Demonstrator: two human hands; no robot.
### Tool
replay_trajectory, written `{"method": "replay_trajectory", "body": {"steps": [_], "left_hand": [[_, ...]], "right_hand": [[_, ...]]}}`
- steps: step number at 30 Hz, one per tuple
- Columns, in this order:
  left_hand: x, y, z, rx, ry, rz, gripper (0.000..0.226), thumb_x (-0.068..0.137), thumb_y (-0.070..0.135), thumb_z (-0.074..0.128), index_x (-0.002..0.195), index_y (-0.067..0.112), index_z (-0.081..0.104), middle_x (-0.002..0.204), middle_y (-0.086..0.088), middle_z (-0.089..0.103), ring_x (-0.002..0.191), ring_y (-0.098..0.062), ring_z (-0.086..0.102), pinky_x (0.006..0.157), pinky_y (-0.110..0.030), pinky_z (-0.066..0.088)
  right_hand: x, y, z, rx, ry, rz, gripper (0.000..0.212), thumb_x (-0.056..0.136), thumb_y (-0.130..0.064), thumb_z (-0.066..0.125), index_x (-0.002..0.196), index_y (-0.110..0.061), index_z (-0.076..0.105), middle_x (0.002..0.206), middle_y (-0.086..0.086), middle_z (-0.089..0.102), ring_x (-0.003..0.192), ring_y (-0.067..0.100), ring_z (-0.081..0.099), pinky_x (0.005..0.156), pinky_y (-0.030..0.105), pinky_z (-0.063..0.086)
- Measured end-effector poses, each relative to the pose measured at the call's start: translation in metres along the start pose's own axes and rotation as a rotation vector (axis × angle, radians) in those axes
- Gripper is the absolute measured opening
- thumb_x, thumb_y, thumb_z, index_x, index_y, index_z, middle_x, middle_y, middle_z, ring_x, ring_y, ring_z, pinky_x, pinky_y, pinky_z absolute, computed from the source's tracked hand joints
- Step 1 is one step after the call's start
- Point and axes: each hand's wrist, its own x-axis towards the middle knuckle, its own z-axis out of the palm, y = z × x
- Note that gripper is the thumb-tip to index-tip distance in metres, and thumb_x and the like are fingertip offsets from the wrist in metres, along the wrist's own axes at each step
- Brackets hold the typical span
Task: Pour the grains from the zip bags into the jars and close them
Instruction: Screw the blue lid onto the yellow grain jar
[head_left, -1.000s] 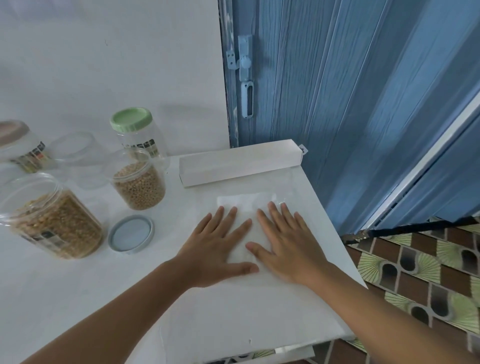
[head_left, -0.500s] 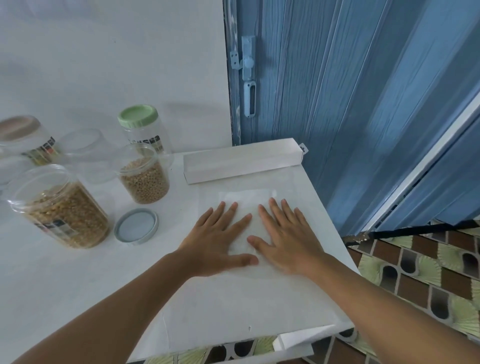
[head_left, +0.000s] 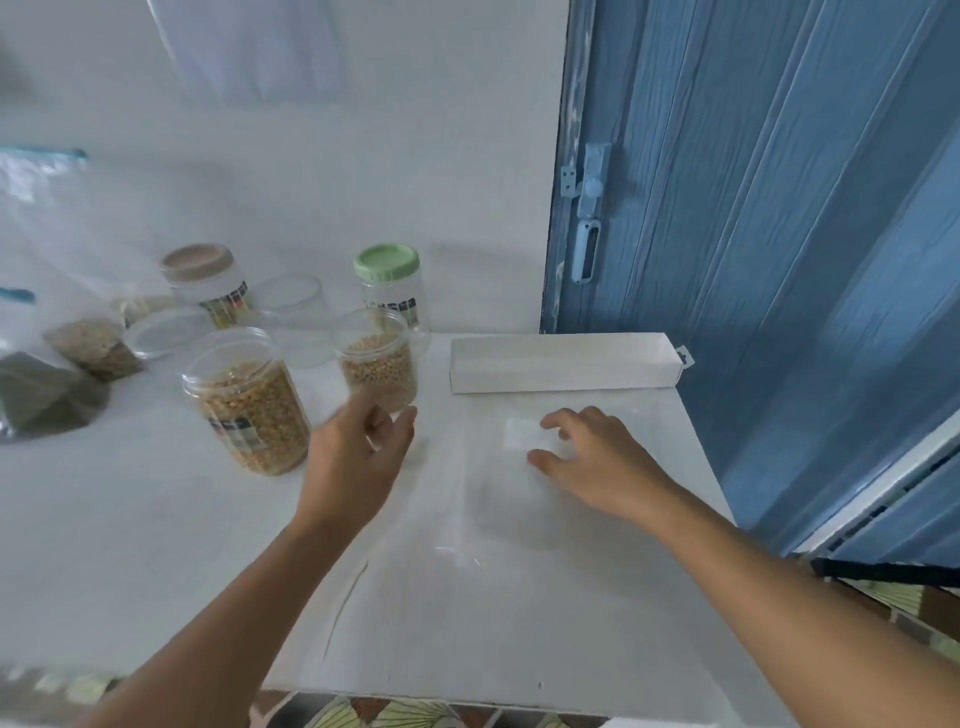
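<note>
An empty clear zip bag (head_left: 524, 436) lies flat on the white table (head_left: 156, 545), and my right hand (head_left: 587, 452) rests its fingertips on it. My left hand (head_left: 363, 447) is curled just in front of the small open jar of pale beans (head_left: 379, 369). It covers the spot where the grey lid lay, and a pale sliver shows between thumb and fingers. A larger open jar of corn (head_left: 249, 410) stands to its left. Filled zip bags of grain (head_left: 93, 345) lie at the far left.
Behind stand a green-lidded jar (head_left: 389, 291), a brown-lidded jar (head_left: 205, 280) and two empty open jars (head_left: 291, 312). A long white box (head_left: 566, 361) lies at the back right. The table ends at the right beside a blue door (head_left: 753, 208).
My left hand has lifted off the flattened bag and moved left to the grey lid. The right hand stays on the bag with its fingers now bent. The view has swung left.
</note>
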Motion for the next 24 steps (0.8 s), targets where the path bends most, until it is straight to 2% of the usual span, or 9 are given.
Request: {"method": "replay_trajectory", "body": {"steps": [3, 5, 8, 10, 13, 15, 18, 21, 24], "left_hand": [[-0.010, -0.008, -0.039, -0.003, 0.272, -0.111, 0.037, 0.093, 0.028, 0.076, 0.124, 0.027, 0.056, 0.101, 0.002, 0.060, 0.098, -0.025, 0.057, 0.086, -0.044, 0.050], [-0.016, -0.017, -0.060, 0.049, 0.409, -0.201, 0.058, 0.089, 0.030, 0.080, 0.135, 0.023, 0.047, 0.124, -0.003, 0.048, 0.122, -0.029, 0.044, 0.104, -0.051, 0.044], [-0.010, -0.037, -0.089, 0.069, 0.461, -0.325, 0.091, 0.080, 0.045, 0.087, 0.149, 0.023, 0.032, 0.143, -0.010, 0.035, 0.136, -0.030, 0.031, 0.117, -0.054, 0.033], [0.004, -0.053, -0.106, 0.055, 0.380, -0.413, 0.109, 0.073, 0.055, 0.089, 0.156, 0.022, 0.026, 0.152, -0.008, 0.032, 0.143, -0.028, 0.030, 0.120, -0.051, 0.032], [0.025, -0.073, -0.122, -0.064, 0.197, -0.469, 0.121, 0.063, 0.059, 0.092, 0.159, 0.023, 0.028, 0.157, -0.005, 0.041, 0.140, -0.023, 0.044, 0.116, -0.051, 0.042], [0.034, -0.085, -0.126, -0.120, 0.093, -0.457, 0.116, 0.060, 0.059, 0.093, 0.155, 0.025, 0.036, 0.149, 0.000, 0.053, 0.134, -0.019, 0.052, 0.110, -0.051, 0.048], [0.043, -0.099, -0.125, -0.205, 0.044, -0.401, 0.097, 0.065, 0.045, 0.096, 0.145, 0.024, 0.044, 0.130, 0.004, 0.062, 0.121, -0.016, 0.062, 0.099, -0.045, 0.057], [0.049, -0.108, -0.126, -0.289, 0.007, -0.347, 0.092, 0.069, 0.036, 0.097, 0.142, 0.025, 0.042, 0.128, 0.004, 0.062, 0.113, -0.015, 0.067, 0.088, -0.039, 0.062], [0.060, -0.121, -0.134, -0.322, -0.078, -0.297, 0.090, 0.069, 0.034, 0.097, 0.140, 0.025, 0.042, 0.127, 0.004, 0.062, 0.108, -0.011, 0.068, 0.082, -0.032, 0.062]], "right_hand": [[0.006, -0.038, 0.012, 0.032, -0.069, -0.118, 0.057, 0.094, -0.059, 0.064, 0.143, -0.033, 0.052, 0.130, -0.005, 0.052, 0.131, 0.016, 0.045, 0.101, 0.034, 0.045], [0.011, -0.065, 0.023, 0.014, -0.133, -0.171, 0.068, 0.091, -0.064, 0.066, 0.149, -0.031, 0.048, 0.137, -0.002, 0.050, 0.134, 0.017, 0.043, 0.105, 0.035, 0.043], [0.024, -0.102, 0.043, -0.057, -0.205, -0.217, 0.088, 0.084, -0.071, 0.069, 0.156, -0.030, 0.039, 0.147, 0.001, 0.043, 0.142, 0.022, 0.036, 0.111, 0.040, 0.041], [0.036, -0.121, 0.058, -0.095, -0.251, -0.186, 0.101, 0.078, -0.076, 0.072, 0.158, -0.027, 0.034, 0.150, 0.005, 0.039, 0.144, 0.026, 0.033, 0.110, 0.043, 0.041], [0.052, -0.143, 0.080, -0.170, -0.311, -0.088, 0.113, 0.068, -0.082, 0.075, 0.155, -0.022, 0.033, 0.145, 0.009, 0.038, 0.138, 0.031, 0.037, 0.105, 0.044, 0.044], [0.060, -0.153, 0.094, -0.211, -0.315, -0.026, 0.112, 0.063, -0.084, 0.076, 0.148, -0.020, 0.038, 0.142, 0.010, 0.038, 0.135, 0.032, 0.039, 0.103, 0.044, 0.044], [0.067, -0.163, 0.109, -0.238, -0.259, 0.034, 0.109, 0.060, -0.087, 0.075, 0.144, -0.026, 0.041, 0.138, 0.008, 0.037, 0.134, 0.032, 0.039, 0.101, 0.044, 0.042], [0.068, -0.169, 0.116, -0.211, -0.202, 0.059, 0.106, 0.059, -0.084, 0.077, 0.145, -0.033, 0.042, 0.135, 0.006, 0.038, 0.131, 0.030, 0.043, 0.100, 0.044, 0.043], [0.065, -0.173, 0.115, -0.063, -0.131, 0.060, 0.099, 0.063, -0.076, 0.082, 0.145, -0.038, 0.042, 0.135, 0.003, 0.037, 0.130, 0.027, 0.044, 0.105, 0.045, 0.045]]}}
